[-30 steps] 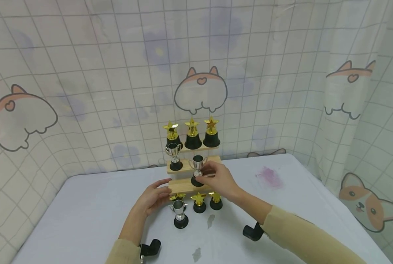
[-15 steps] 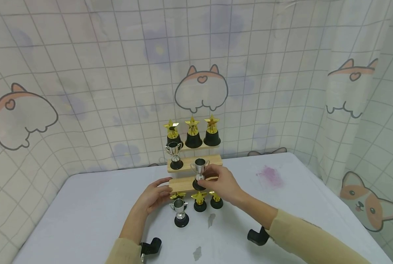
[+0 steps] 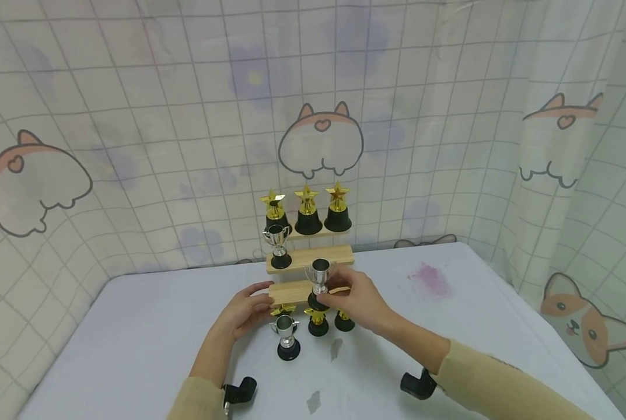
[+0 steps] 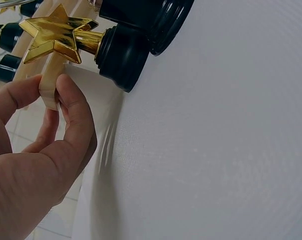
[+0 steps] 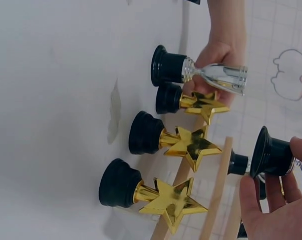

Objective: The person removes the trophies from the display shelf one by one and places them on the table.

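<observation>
Right hand (image 3: 362, 300) clamps fingers round the silver trophy cup (image 3: 320, 272) at its black base (image 5: 274, 156), the soundest hold; probably light, rigid, slick. Left hand (image 3: 245, 310) pinches the wooden shelf (image 3: 290, 291), firmness unclear.

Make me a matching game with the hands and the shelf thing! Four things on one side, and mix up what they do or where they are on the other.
Things
1. Left hand
2. Right hand
3. Middle shelf
4. Pink stain

Mixed-up matches
A. Has a standing silver cup near its left end in the head view
B. Shows on the white table, right of the shelves in the head view
C. Grips the end of the lowest shelf
D. Holds a second silver cup

Right pairs: 1-C, 2-D, 3-A, 4-B
</observation>
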{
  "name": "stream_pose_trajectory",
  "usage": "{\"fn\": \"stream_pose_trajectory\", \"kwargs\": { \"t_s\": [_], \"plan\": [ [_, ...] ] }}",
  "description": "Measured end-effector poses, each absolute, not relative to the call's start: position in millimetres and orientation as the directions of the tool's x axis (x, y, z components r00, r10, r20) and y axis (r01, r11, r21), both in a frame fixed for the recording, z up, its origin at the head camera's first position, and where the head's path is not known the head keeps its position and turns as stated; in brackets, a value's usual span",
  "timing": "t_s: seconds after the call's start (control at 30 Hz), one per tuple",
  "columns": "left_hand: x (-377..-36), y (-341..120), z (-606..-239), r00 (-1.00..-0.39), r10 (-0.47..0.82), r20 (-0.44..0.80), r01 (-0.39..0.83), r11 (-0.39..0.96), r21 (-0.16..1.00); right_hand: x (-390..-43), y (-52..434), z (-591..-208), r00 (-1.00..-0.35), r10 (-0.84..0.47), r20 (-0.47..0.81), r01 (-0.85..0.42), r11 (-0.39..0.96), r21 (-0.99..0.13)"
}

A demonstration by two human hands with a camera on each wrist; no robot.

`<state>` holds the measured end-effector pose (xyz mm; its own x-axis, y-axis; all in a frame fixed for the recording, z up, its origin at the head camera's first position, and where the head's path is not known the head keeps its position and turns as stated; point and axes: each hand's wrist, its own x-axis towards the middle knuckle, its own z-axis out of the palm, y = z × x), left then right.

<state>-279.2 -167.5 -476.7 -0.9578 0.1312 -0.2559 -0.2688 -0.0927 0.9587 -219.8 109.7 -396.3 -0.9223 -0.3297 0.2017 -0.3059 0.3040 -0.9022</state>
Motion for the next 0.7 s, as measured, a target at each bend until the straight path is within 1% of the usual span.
{"fn": "stream_pose_trajectory", "kwargs": {
  "t_s": [0.27, 0.53, 0.7],
  "plan": [
    [-278.4, -167.6, -475.0, -0.955, 0.131, -0.265, -0.278, -0.090, 0.956, -211.6, 111.0, -401.1, -0.917, -0.352, 0.188, -0.286, 0.252, -0.924],
    [-278.4, -167.2, -474.8, -0.956, 0.127, -0.263, -0.275, -0.089, 0.957, -203.9, 112.3, -406.2, -0.913, -0.356, 0.199, -0.303, 0.265, -0.916],
    [-278.0, -167.1, -474.9, -0.957, 0.127, -0.260, -0.272, -0.089, 0.958, -200.2, 113.1, -409.3, -0.914, -0.359, 0.188, -0.291, 0.259, -0.921]
  ]
}}
